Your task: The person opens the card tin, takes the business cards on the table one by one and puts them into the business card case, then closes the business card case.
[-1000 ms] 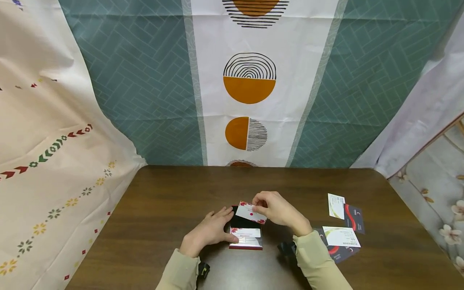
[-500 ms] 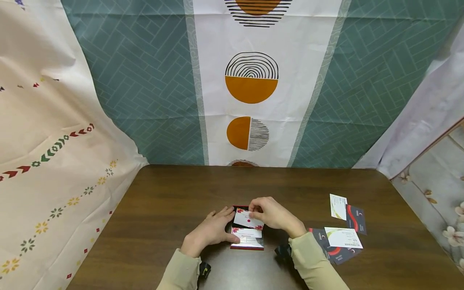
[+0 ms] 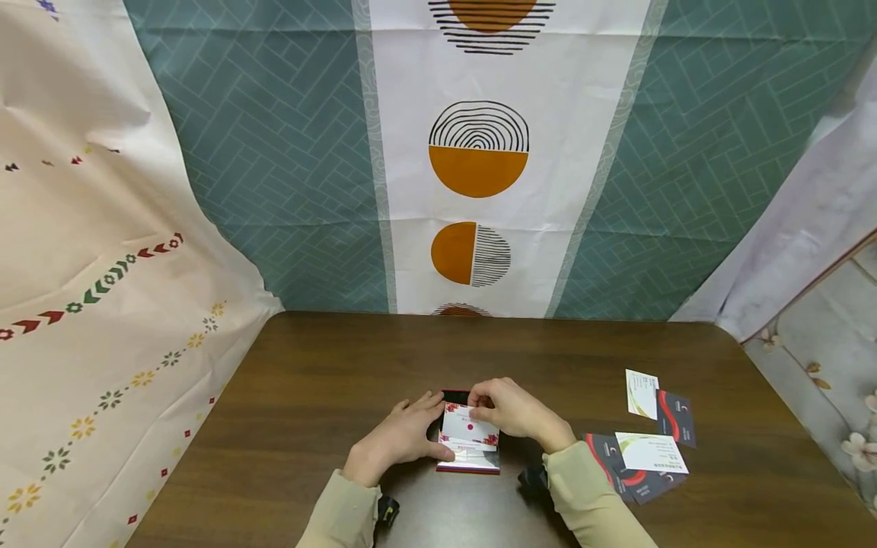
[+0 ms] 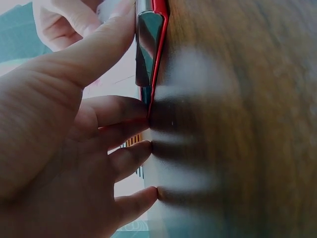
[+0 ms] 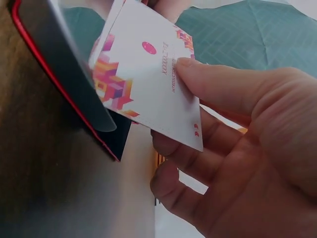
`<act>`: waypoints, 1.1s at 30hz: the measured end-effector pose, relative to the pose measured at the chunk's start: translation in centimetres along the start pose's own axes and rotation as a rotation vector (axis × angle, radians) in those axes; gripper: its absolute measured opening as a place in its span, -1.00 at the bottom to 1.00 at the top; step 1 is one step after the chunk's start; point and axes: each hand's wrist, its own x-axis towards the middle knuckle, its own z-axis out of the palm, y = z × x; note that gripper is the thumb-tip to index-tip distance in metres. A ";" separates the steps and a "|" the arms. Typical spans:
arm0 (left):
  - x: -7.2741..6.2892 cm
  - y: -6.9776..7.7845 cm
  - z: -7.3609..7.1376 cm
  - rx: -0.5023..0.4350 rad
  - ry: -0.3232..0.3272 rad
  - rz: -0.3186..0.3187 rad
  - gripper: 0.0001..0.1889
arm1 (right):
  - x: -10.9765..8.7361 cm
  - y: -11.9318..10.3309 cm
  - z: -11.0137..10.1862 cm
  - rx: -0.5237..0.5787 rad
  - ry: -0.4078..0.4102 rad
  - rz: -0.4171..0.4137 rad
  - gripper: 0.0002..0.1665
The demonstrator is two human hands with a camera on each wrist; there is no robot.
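A card case with a red edge, dark inside and shiny front (image 3: 483, 460) lies on the table. My left hand (image 3: 396, 440) rests along its left side, fingers fairly straight. In the left wrist view the thumb touches the shiny part (image 4: 148, 47) while other fingertips touch the case edge and table. My right hand (image 3: 514, 413) pinches a white business card (image 5: 143, 64) with a pink dot and flowery corners. Seen from the right wrist, this card slants against the case, its lower end near the clear or metal flap (image 5: 74, 74). Whether that end is inside the flap I cannot tell.
To the right lie several loose cards: a white card (image 3: 641, 392) beside a dark card (image 3: 676, 418), and another white card (image 3: 651, 453) over dark cards (image 3: 644, 487). The wooden table (image 3: 329, 365) ends at a patterned cloth (image 3: 473, 297).
The right hand has lowered the white card toward the front of the case and straightened it, so it overlaps the card there. The left hand has stayed in place.
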 end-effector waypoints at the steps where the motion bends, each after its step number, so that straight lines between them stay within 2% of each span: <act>1: 0.0 0.0 0.0 0.001 -0.001 0.001 -0.05 | 0.0 0.1 0.0 -0.002 -0.001 -0.009 -0.91; 7: 0.0 0.0 0.0 -0.002 -0.009 -0.009 -0.06 | 0.0 0.1 0.4 -0.019 -0.006 -0.041 -0.92; 14: -0.1 0.0 -0.1 -0.001 -0.011 -0.004 -0.06 | 0.0 -0.2 0.7 -0.034 -0.053 -0.017 -0.95; 20: 0.0 -0.1 0.1 0.001 -0.005 -0.002 -0.05 | -0.2 -0.3 0.7 -0.061 -0.086 -0.037 -0.90; 33: 0.0 -0.3 0.3 0.006 0.010 -0.003 -0.05 | -0.3 -0.4 0.8 -0.077 -0.120 -0.018 -0.78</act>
